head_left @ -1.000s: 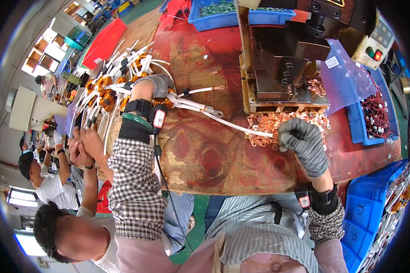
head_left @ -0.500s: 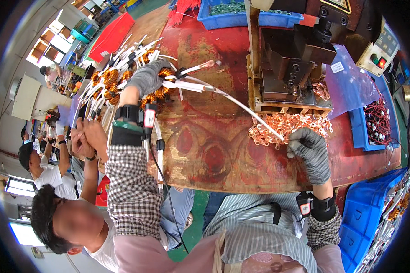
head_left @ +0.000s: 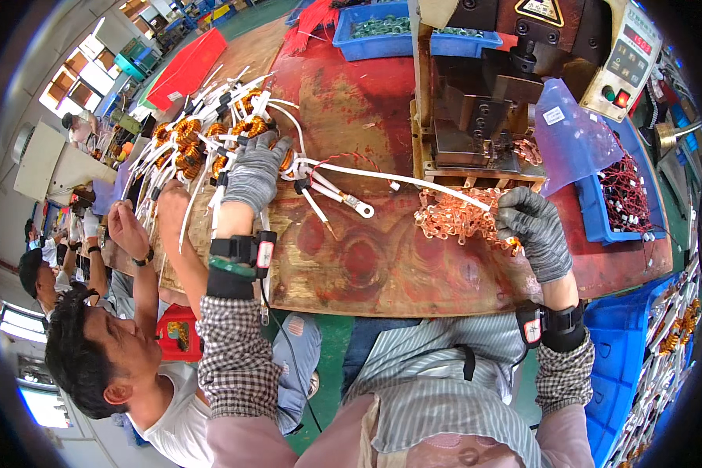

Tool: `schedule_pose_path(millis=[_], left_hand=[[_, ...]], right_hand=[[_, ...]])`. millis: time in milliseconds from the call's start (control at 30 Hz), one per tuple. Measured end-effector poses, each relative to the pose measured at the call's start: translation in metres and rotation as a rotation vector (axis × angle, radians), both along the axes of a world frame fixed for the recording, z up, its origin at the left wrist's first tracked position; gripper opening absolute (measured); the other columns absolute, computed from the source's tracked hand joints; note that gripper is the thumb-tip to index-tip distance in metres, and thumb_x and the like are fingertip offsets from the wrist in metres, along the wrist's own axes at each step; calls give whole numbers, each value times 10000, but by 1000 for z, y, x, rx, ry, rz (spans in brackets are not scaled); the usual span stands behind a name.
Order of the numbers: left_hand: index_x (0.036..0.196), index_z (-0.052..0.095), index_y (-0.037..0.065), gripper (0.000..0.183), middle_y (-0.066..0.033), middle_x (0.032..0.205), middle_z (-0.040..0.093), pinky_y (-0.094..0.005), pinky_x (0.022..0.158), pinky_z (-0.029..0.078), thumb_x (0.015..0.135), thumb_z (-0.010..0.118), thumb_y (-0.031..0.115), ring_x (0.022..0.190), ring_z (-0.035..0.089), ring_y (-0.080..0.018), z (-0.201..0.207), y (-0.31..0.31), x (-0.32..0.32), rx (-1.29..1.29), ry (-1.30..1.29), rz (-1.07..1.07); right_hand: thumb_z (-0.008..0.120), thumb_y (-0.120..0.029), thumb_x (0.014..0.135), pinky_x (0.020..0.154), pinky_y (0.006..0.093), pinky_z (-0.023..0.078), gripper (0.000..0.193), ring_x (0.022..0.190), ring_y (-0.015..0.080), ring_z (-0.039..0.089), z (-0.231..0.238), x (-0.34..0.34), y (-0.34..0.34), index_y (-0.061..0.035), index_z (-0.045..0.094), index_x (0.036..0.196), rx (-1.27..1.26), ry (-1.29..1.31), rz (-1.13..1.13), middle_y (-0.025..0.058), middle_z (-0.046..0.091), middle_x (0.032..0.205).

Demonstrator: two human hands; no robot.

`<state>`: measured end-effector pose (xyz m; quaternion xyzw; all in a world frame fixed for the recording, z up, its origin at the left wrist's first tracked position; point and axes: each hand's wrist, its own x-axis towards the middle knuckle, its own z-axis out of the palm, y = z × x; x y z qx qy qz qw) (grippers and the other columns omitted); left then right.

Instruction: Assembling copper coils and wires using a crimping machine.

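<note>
My left hand (head_left: pixel 256 173), in a grey glove, is closed on a copper-wound ring coil (head_left: pixel 288 161) at the edge of a heap of similar coils (head_left: pixel 186 139). The glove covers most of that coil. From it a long white lead (head_left: pixel 398 178) stretches right to my right hand (head_left: pixel 532 232), also gloved, whose fingers pinch its end; the tip is hidden. Other short leads from the coil lie on the table, one ending in a ring terminal (head_left: pixel 362 209). Beneath the lead's end, beside my right fingers, is a pile of copper terminals (head_left: pixel 456 217).
A press (head_left: pixel 483 117) stands behind the pile, with a control box (head_left: pixel 630 58) at its right. Blue bins hold red-and-black wires (head_left: pixel 638 187) and green rings (head_left: pixel 381 27). A purple plastic bag (head_left: pixel 573 140) lies beside the press. A co-worker's hands (head_left: pixel 129 230) are near the heap, left.
My left hand has drawn back toward me, turning the coil so its short leads now lie lower on the table. My right hand and the lead's end have shifted slightly up in the view.
</note>
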<state>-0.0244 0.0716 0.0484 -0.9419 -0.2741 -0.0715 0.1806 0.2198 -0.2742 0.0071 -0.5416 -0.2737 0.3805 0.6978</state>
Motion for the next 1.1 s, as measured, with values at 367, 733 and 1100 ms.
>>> schedule_pose_path(millis=[367, 733, 1100], left_hand=[[1046, 610, 43, 266, -137, 991, 622, -342, 830, 448, 843, 575, 211, 956, 579, -288, 4, -132, 95, -808, -318, -640], [1108, 589, 134, 299, -143, 970, 589, -387, 734, 485, 816, 529, 158, 875, 569, -309, 15, -117, 115, -266, -304, -626], [1097, 601, 171, 273, -96, 864, 545, -359, 675, 466, 847, 497, 133, 791, 556, -288, 26, -120, 125, -254, -240, -521]], right_hand=[[626, -42, 793, 585, 252, 501, 145, 641, 132, 581, 17, 9, 1, 13, 585, 921, 43, -67, 31, 56, 589, 740], [679, -83, 770, 598, 217, 522, 171, 676, 102, 600, 27, 41, 37, -8, 616, 910, -33, -74, -104, 34, 616, 779], [623, -61, 814, 667, 236, 536, 201, 716, 138, 620, 32, 60, 40, 25, 599, 995, -57, -51, -2, 82, 634, 852]])
